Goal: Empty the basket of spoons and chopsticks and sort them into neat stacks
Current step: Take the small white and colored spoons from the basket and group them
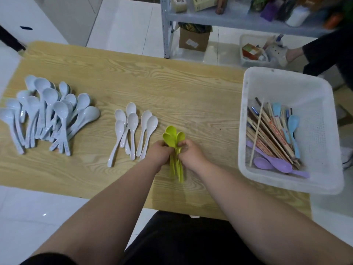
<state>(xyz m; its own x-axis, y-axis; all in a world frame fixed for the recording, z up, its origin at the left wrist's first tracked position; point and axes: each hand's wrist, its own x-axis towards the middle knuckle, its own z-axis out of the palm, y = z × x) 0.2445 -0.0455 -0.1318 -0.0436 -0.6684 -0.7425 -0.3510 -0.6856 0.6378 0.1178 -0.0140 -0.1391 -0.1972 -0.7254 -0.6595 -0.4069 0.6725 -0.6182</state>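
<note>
Both hands hold one bunch of green spoons (172, 137) over the wooden table (172, 83), bowls pointing away from me. My left hand (158, 153) grips the bunch from the left and my right hand (191, 154) from the right. The white basket (286, 83) at the right holds wooden chopsticks (271, 134), blue spoons (293, 124) and purple spoons (275, 163). A group of white spoons (132, 129) lies left of my hands. A large heap of pale blue spoons (47, 113) lies at the table's left end.
Beyond the table stands a metal shelf (229, 16) with packets and bottles, a cardboard box (193, 40) and a clear tub (254, 52) on the floor beneath. Another person's dark-clothed legs (328, 54) are at the far right, behind the basket.
</note>
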